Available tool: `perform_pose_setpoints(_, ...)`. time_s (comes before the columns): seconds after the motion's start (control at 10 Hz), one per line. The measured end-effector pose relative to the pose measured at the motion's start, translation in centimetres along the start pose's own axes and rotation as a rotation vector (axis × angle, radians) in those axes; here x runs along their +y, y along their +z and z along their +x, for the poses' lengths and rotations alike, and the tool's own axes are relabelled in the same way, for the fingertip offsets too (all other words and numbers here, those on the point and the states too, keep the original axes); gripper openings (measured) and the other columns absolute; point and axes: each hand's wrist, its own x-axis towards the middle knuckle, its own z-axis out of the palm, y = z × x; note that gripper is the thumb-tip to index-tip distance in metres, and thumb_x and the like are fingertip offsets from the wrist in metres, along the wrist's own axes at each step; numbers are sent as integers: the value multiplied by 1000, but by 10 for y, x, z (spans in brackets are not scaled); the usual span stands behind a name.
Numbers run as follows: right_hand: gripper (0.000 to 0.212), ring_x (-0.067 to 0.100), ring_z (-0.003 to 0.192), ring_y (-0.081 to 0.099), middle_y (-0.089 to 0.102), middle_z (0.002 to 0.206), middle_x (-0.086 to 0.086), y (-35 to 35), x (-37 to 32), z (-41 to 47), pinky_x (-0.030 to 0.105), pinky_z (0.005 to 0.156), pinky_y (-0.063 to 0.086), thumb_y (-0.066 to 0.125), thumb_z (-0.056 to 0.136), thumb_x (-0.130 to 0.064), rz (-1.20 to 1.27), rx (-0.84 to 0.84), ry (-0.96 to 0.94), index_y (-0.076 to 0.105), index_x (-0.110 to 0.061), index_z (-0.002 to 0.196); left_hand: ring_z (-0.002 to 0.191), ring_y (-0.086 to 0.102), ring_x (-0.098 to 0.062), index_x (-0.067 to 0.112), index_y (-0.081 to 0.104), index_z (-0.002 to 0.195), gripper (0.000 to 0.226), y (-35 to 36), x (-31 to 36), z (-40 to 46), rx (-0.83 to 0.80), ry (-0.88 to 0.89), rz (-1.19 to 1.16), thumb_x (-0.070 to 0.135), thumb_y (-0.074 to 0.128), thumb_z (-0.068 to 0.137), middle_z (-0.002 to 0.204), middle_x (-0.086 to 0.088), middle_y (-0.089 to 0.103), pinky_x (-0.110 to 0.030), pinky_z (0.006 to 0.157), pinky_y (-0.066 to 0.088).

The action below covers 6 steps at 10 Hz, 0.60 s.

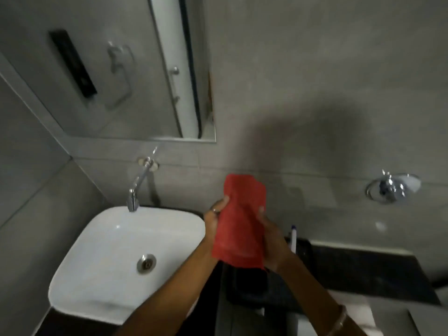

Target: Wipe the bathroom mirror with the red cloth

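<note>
The red cloth hangs upright in front of me, held between both hands above the dark counter. My left hand grips its left edge, and my right hand holds its right side from behind. The bathroom mirror is fixed to the grey wall at the upper left, well above and to the left of the cloth. It reflects a towel ring, a black panel and a white door. Neither hand touches the mirror.
A white basin sits below the mirror, with a chrome wall tap over it. A dark counter runs to the right, with a pen-like object on it. A chrome fitting juts from the right wall.
</note>
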Motion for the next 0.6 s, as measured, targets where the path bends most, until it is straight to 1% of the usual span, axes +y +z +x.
perform_pose_setpoints(0.1,52,24,108,76,77,121,11,-33,24,-6,36,86,63,85,77,-31,-42,3,65,74,-8,122,89,80,-32,1,83,101,38,-24,-19,17,155,-124,238,16,81,67,100,-20,81,-41,78,66)
perform_pose_setpoints(0.2,45,20,95,77,81,105,3,-80,55,6,30,77,62,71,88,1,-162,116,96,63,-2,132,87,78,-31,3,72,115,29,-55,-43,48,257,-234,481,5,67,87,97,-16,81,-37,75,65)
perform_pose_setpoints(0.3,38,21,100,72,75,114,7,-117,86,20,26,79,61,67,89,6,-290,189,131,65,-14,121,94,71,-26,4,68,123,28,-90,-67,78,325,-295,783,-3,63,96,100,-10,76,-31,78,62)
perform_pose_setpoints(0.4,38,29,114,68,69,121,11,-143,106,43,28,83,60,63,93,6,-416,258,183,61,-16,125,105,64,-27,-5,60,136,37,-119,-86,100,408,-366,924,-9,57,99,110,-12,69,-42,96,55)
perform_pose_setpoints(0.5,45,40,126,61,63,136,20,-163,121,65,49,107,51,59,100,-4,-558,348,324,50,-3,144,123,60,-28,0,54,147,43,-136,-104,107,477,-444,1074,-3,52,104,132,-13,64,-41,110,49)
perform_pose_setpoints(0.6,41,42,127,59,59,139,28,-159,129,63,45,110,48,51,106,-16,-751,347,423,50,3,143,136,58,-33,2,57,144,39,-137,-119,94,477,-387,1227,9,52,106,147,-20,61,-35,109,48)
